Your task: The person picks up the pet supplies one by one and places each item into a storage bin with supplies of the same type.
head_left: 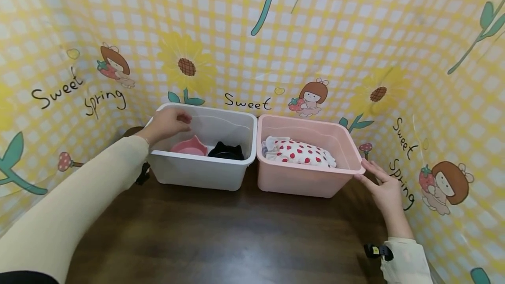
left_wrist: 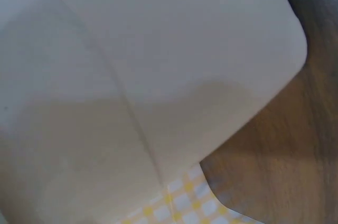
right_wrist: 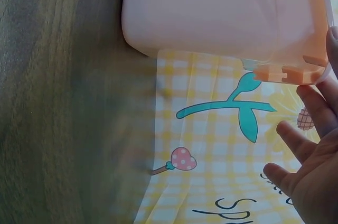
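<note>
This looked like a small staged corner in a home rather than a workplace. A dark wooden table [head_left: 221, 236] was closed in from nine o'clock round to three by a yellow checked cloth [head_left: 347, 34] printed with sunflowers, cartoon girls and "Sweet Spring". At twelve o'clock stood a white bin [head_left: 197, 172] and a pink bin [head_left: 300, 179], holding household bits.
</note>
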A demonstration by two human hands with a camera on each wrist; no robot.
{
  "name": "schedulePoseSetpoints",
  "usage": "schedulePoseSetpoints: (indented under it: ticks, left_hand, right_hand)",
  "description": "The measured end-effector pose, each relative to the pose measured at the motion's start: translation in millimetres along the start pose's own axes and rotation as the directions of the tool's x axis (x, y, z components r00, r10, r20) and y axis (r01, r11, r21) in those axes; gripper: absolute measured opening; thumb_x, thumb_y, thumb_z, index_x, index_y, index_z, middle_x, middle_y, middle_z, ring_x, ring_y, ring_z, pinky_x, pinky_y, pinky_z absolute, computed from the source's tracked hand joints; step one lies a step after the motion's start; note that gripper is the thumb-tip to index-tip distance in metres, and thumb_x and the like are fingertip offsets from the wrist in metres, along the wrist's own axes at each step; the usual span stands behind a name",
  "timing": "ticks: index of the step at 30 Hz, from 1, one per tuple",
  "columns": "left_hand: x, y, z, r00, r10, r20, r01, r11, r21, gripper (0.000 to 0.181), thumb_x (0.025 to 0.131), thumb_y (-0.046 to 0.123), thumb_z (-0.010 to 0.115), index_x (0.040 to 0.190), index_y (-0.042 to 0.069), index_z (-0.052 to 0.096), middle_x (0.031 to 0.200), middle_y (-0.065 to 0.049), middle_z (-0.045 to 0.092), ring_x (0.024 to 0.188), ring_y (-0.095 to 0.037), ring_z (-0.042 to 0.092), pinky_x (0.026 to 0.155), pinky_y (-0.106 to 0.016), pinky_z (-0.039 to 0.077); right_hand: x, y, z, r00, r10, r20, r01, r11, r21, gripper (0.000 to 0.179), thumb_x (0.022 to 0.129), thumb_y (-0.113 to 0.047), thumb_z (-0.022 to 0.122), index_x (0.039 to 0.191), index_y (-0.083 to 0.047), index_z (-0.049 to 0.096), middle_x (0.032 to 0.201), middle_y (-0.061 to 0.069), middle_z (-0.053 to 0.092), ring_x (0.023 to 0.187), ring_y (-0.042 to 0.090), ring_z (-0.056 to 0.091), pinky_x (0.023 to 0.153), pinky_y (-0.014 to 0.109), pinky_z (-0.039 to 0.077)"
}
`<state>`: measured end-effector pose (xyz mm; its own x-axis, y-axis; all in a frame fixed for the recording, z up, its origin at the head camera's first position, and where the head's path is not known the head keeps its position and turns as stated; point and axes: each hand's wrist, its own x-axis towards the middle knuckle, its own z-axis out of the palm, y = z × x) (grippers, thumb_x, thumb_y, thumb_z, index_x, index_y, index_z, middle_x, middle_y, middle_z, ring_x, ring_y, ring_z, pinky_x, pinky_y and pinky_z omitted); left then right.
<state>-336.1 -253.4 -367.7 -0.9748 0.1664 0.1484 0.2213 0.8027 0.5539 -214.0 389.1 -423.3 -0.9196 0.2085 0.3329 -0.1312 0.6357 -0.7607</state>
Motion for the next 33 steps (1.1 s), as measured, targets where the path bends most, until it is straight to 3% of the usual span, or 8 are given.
schedulePoseSetpoints:
  ticks: [3, 13, 19, 25, 33]
  left_hand:
    - [-2.3, -0.3, -5.4, 1.0, 0.002, 0.024, 0.0, 0.998, -0.061, 0.035, 0.091, 0.017, 0.076, 0.122, 0.001, 0.07, 0.117, -0.017, 0.072, 0.11, -0.032, 0.066, 0.095, -0.051, 0.052]
    - [-21.3, 0.7, -21.8, 0.997, -0.032, 0.072, 0.044, 0.985, -0.168, 0.051, 0.096, 0.036, 0.073, 0.134, 0.004, 0.063, 0.134, -0.019, 0.063, 0.127, -0.036, 0.055, 0.105, -0.056, 0.045]
    - [-34.0, 3.2, -32.7, 0.999, -0.028, 0.021, 0.031, 0.982, -0.184, 0.057, 0.094, 0.045, 0.074, 0.135, 0.006, 0.063, 0.136, -0.017, 0.062, 0.132, -0.037, 0.052, 0.105, -0.058, 0.043]
    - [-51.3, 4.4, -42.4, 0.999, -0.012, -0.031, 0.007, 0.987, -0.159, 0.053, 0.095, 0.047, 0.072, 0.129, 0.008, 0.067, 0.133, -0.019, 0.065, 0.13, -0.038, 0.054, 0.102, -0.057, 0.045]
    - [-79.4, 5.6, -53.8, 0.999, -0.019, -0.047, 0.011, 0.986, -0.165, 0.054, 0.095, 0.05, 0.069, 0.13, 0.009, 0.067, 0.137, -0.02, 0.063, 0.133, -0.036, 0.051, 0.103, -0.057, 0.043]
  right_hand:
    - [-2.0, 0, 1, 1.0, 0.005, 0.003, -0.005, 1.0, -0.01, 0.052, 0.088, -0.038, 0.082, 0.136, -0.022, 0.068, 0.138, -0.007, 0.064, 0.135, -0.007, 0.046, 0.109, 0.016, 0.039]
    - [-4.9, 2, 6, 0.999, -0.041, -0.003, 0.041, 0.999, 0.011, 0.05, 0.09, -0.034, 0.08, 0.136, -0.02, 0.068, 0.142, -0.007, 0.061, 0.128, -0.014, 0.047, 0.105, 0.009, 0.039]
    - [-7.0, 1, 7, 0.997, -0.074, -0.01, 0.074, 0.997, -0.007, 0.05, 0.093, -0.034, 0.077, 0.139, -0.021, 0.065, 0.145, -0.005, 0.059, 0.129, -0.015, 0.044, 0.111, 0.013, 0.036]
    - [-10.6, -2, 7, 0.996, -0.084, -0.013, 0.083, 0.995, -0.047, 0.052, 0.093, -0.037, 0.076, 0.142, -0.022, 0.063, 0.147, -0.003, 0.058, 0.128, -0.016, 0.043, 0.11, 0.012, 0.034]
    - [-7.7, -1, 8, 0.993, -0.12, -0.019, 0.118, 0.99, -0.081, 0.052, 0.093, -0.036, 0.077, 0.141, -0.021, 0.064, 0.147, 0.001, 0.058, 0.137, 0.001, 0.049, 0.103, 0.004, 0.033]
